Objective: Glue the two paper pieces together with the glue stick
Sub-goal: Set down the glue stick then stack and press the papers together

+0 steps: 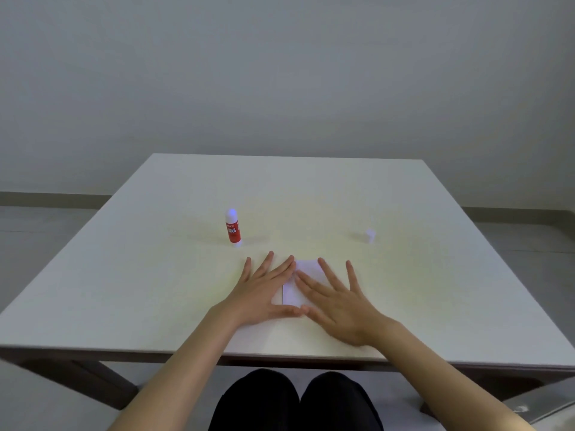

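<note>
I see both hands flat, fingers spread: left hand (264, 293) and right hand (337, 301) pressing the paper pieces (294, 287) between them, gripping nothing. Glue stick (233, 228) upright beyond left hand; its cap (370, 236) farther out past right hand.

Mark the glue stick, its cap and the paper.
glue stick (233, 232): head view, red label.
cap (370, 236): head view, side of it.
paper (292, 293): head view, strip between the hands.

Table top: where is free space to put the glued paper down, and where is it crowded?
Bare patches of the table: behind the glue stick and cap, and between them. Crowded: front centre, where left hand and right hand press the paper.
</note>
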Tool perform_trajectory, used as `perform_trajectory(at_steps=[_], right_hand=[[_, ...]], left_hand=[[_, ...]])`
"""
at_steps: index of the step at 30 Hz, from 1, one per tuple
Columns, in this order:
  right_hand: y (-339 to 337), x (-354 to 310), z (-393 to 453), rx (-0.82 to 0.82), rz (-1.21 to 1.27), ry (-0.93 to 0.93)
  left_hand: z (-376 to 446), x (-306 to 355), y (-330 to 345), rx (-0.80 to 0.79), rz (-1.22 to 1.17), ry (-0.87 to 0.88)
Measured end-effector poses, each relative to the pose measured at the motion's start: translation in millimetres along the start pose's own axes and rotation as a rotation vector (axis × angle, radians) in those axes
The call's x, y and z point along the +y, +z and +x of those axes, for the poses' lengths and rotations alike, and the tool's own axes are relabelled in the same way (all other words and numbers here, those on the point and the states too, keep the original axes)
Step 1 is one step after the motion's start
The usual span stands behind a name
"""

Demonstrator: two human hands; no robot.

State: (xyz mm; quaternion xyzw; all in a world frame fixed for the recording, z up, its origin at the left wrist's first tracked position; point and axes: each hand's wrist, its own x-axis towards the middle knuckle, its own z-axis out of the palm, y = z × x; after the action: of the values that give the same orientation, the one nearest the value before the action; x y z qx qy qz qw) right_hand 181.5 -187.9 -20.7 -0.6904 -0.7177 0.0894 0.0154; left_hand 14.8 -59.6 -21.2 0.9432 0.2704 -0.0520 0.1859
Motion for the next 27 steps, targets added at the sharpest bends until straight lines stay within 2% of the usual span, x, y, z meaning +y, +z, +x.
perform_trajectory(at_steps=[3, 9, 15, 22, 27], right_hand=[[-12.2, 7.3, 9.3, -0.009, -0.014, 0.127], [3.7, -19.8, -2.5, -0.008, 0.031, -0.067], [-6.0, -9.2, -0.4, -0.03, -0.007, -0.043], [-0.3, -10.8, -4.3, -0.024, -0.049, -0.054], [-0.3, -21.1, -10.2, -0.094, 0.097, -0.11]], left_hand=[[-0.1, 0.8, -0.9, -0.008, 0.015, -0.003], [-0.4, -0.6, 0.0, 0.01, -0.016, 0.01], [-0.3, -2.6, -0.6, 0.004, -0.039, 0.029], [0.1, -10.4, -10.0, -0.121, -0.049, 0.071], [-0.3, -10.8, -10.4, -0.108, -0.056, 0.066]])
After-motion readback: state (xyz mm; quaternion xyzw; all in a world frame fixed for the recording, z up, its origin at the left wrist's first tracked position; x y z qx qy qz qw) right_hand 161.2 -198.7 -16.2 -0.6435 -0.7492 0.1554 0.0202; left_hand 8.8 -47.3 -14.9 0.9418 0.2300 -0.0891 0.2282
